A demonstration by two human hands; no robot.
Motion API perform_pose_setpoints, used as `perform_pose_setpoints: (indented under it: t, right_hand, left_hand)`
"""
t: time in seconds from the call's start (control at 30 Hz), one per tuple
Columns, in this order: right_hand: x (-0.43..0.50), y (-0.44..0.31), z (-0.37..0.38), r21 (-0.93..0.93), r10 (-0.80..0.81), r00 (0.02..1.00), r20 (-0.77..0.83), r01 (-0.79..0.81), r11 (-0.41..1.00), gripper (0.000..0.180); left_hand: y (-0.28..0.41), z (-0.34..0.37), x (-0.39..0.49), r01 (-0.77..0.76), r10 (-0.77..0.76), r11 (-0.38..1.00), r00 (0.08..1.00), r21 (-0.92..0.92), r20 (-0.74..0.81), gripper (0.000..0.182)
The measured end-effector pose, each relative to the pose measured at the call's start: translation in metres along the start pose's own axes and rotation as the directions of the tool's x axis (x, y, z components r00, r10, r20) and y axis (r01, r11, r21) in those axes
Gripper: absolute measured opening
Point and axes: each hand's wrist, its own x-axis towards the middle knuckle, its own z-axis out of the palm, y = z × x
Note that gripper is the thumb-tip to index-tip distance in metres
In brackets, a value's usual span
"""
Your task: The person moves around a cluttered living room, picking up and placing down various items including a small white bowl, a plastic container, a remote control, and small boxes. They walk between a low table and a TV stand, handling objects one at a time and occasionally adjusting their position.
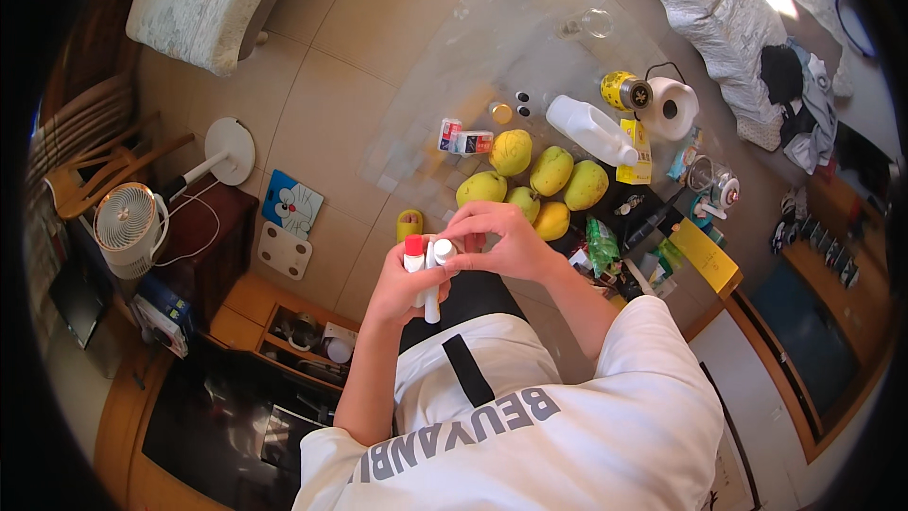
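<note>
My left hand (403, 282) holds a small white bottle with a red cap (413, 247) and a slim white stick-like item (431, 301) side by side. Against them is a small white-capped bottle (445, 250), with the thumb and fingers of my right hand (500, 238) closed around its upper end. The lower parts of these items are mostly hidden by my left fingers. Just beyond my hands, several yellow-green fruits (551, 170) lie on a glass-like tabletop covered by a clear sheet (425, 106).
Behind the fruits are small boxes (474, 143), a white plastic jug (589, 129), a yellow flask (621, 90) and a yellow carton (635, 152). A green packet (601, 247) and a yellow box (704, 255) lie to the right. A fan (129, 228) and a bathroom scale (284, 250) stand left.
</note>
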Motion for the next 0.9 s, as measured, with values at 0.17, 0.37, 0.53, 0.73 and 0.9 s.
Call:
perform_pose_setpoints:
  t: [0.17,0.37,0.53,0.73,0.9]
  right_hand:
    - [-0.005,0.004,0.007,-0.029,-0.056,0.987,-0.148,0.052,0.998,0.021]
    - [0.002,0.029,-0.029,0.104,0.0,0.93,-0.366,0.041,0.994,0.022]
    - [0.061,0.117,-0.106,-0.389,-0.187,0.704,-0.685,-0.137,0.911,0.024]
    - [0.128,0.215,-0.156,-0.717,-0.195,0.788,-0.584,-0.387,0.58,0.019]
    - [0.142,0.247,-0.16,-0.818,-0.117,0.846,-0.52,-0.454,0.352,0.021]
  left_hand:
    - [0.0,0.004,0.001,0.003,0.006,0.995,0.997,0.105,-0.08,0.029]
    - [0.0,-0.004,0.006,-0.027,0.031,0.999,0.996,0.041,-0.083,0.045]
    - [-0.003,-0.017,0.007,-0.032,0.033,0.999,0.995,0.009,-0.097,0.048]
    - [-0.006,-0.027,0.006,-0.015,0.011,1.0,0.991,-0.027,-0.134,0.046]
    - [-0.009,-0.035,0.007,-0.048,0.029,0.991,0.989,-0.126,-0.145,0.041]
